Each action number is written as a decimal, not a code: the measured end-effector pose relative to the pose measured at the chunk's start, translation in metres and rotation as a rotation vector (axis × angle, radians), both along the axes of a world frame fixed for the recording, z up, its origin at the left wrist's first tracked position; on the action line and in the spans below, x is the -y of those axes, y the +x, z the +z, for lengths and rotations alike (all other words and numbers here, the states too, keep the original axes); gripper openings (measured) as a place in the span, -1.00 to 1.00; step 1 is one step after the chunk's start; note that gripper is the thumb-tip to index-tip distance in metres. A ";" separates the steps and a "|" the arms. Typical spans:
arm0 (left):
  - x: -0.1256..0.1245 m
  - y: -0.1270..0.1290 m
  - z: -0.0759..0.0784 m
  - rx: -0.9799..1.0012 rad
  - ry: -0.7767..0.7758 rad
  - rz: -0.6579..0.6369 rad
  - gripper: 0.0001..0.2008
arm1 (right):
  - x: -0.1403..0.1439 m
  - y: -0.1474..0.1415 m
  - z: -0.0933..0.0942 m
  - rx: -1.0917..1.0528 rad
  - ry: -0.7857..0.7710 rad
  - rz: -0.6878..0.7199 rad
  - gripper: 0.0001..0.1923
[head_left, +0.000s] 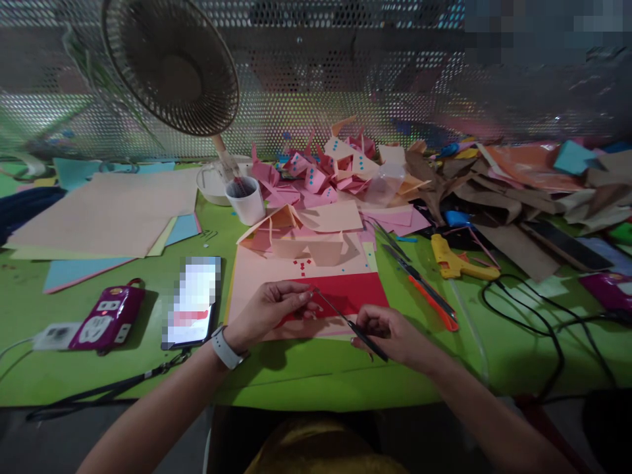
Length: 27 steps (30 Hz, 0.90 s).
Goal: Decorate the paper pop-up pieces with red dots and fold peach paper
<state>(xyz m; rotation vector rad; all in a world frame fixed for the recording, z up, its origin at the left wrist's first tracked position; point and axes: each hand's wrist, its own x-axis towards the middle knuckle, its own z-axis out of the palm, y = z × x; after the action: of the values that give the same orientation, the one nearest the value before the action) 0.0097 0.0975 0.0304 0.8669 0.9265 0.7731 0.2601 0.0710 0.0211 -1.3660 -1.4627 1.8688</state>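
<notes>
1. Tweezers (351, 324), thin and dark, lie slanted across the near edge of the red paper (353, 294), with their tips pointing far-left toward the left hand (269, 309).
2. Right hand (390, 334) pinches the tweezers near their rear end, fingers curled tight around the shaft.
3. Left hand rests on the peach sheet (257, 273), with thumb and forefinger pressed together at the tweezer tips; whatever they pinch is too small to tell.
4. Judging by looks, the tweezers are light, stiff and springy, best gripped mid-shaft so the tips close evenly; the paper is light, floppy and easily creased.
5. Just far of the red paper sit tiny red scraps (302, 264) and folded peach pieces (306, 240).
6. To the right lie scissors (427, 294) with orange handles and a yellow glue gun (457, 263); to the left, a phone (193, 303); far-left, a white cup (247, 199) beneath a fan (172, 62).
</notes>
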 end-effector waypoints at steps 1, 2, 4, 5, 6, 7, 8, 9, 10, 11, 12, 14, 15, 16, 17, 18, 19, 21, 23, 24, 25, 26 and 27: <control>0.000 0.000 0.000 0.002 0.003 0.003 -0.66 | 0.000 0.000 0.000 0.000 0.001 0.001 -0.46; 0.000 0.000 -0.001 0.004 0.003 0.005 -0.66 | 0.000 0.000 -0.001 0.000 0.000 0.004 -0.46; 0.000 0.000 -0.001 0.004 0.001 0.007 -0.66 | 0.000 0.001 -0.001 -0.004 -0.004 0.012 -0.46; -0.001 0.000 -0.002 0.003 -0.002 0.008 -0.66 | 0.000 0.000 -0.001 -0.008 -0.005 0.013 -0.46; -0.001 0.000 -0.002 0.001 -0.003 0.009 -0.65 | 0.000 0.000 -0.001 -0.012 -0.006 0.013 -0.46; -0.001 0.000 -0.002 0.000 -0.005 0.009 -0.65 | 0.000 0.000 -0.001 -0.013 -0.007 0.011 -0.46; -0.001 0.000 -0.003 -0.001 -0.006 0.010 -0.65 | 0.000 0.000 0.000 -0.013 -0.009 0.006 -0.45; -0.001 0.000 -0.003 -0.003 -0.007 0.011 -0.65 | 0.000 0.000 0.000 -0.012 -0.011 0.002 -0.45; -0.001 0.000 -0.003 -0.007 -0.007 0.010 -0.65 | 0.000 -0.001 0.000 -0.010 -0.014 -0.002 -0.45; -0.001 -0.001 -0.004 -0.011 -0.005 0.008 -0.65 | 0.000 -0.001 0.001 -0.007 -0.019 -0.004 -0.44; -0.001 -0.001 -0.004 -0.015 -0.002 0.006 -0.66 | 0.000 -0.001 0.001 -0.006 -0.021 -0.006 -0.43; -0.001 -0.001 -0.004 -0.020 0.005 0.004 -0.67 | 0.000 -0.002 0.001 -0.007 -0.021 -0.010 -0.42; -0.001 -0.001 -0.005 -0.020 0.012 0.002 -0.67 | 0.000 -0.002 0.001 -0.008 -0.021 -0.012 -0.42; -0.001 -0.001 -0.005 -0.020 0.019 0.001 -0.67 | 0.000 -0.002 0.001 -0.009 -0.023 -0.012 -0.42; -0.001 -0.001 -0.005 -0.021 0.027 -0.002 -0.67 | 0.000 -0.002 0.001 -0.009 -0.025 -0.011 -0.42; -0.001 -0.001 -0.006 -0.023 0.035 -0.005 -0.67 | 0.000 -0.002 0.001 -0.008 -0.028 -0.010 -0.42; -0.001 -0.002 -0.006 -0.025 0.041 -0.007 -0.67 | 0.000 -0.001 0.000 -0.006 -0.030 -0.009 -0.42; -0.001 -0.002 -0.007 -0.025 0.043 -0.009 -0.66 | 0.000 -0.001 0.000 -0.002 -0.029 -0.006 -0.42; -0.001 -0.002 -0.008 -0.018 0.031 -0.010 -0.67 | -0.001 -0.002 0.001 0.004 -0.019 -0.008 -0.43; -0.002 -0.002 -0.008 -0.012 0.023 -0.010 -0.67 | -0.001 -0.002 0.001 0.007 -0.013 -0.010 -0.43; -0.002 -0.002 -0.008 -0.004 0.015 -0.007 -0.68 | -0.001 -0.002 0.002 0.011 -0.009 -0.013 -0.43; -0.002 -0.001 -0.008 0.003 0.007 -0.005 -0.68 | -0.001 -0.003 0.003 0.013 -0.007 -0.015 -0.43; -0.002 -0.001 -0.007 0.009 -0.001 -0.001 -0.69 | -0.001 -0.003 0.004 0.015 -0.007 -0.016 -0.43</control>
<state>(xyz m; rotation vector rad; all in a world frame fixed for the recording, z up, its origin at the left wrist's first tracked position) 0.0088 0.0997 0.0232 0.8624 0.9180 0.7753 0.2571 0.0722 0.0247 -1.3937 -1.4489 1.8600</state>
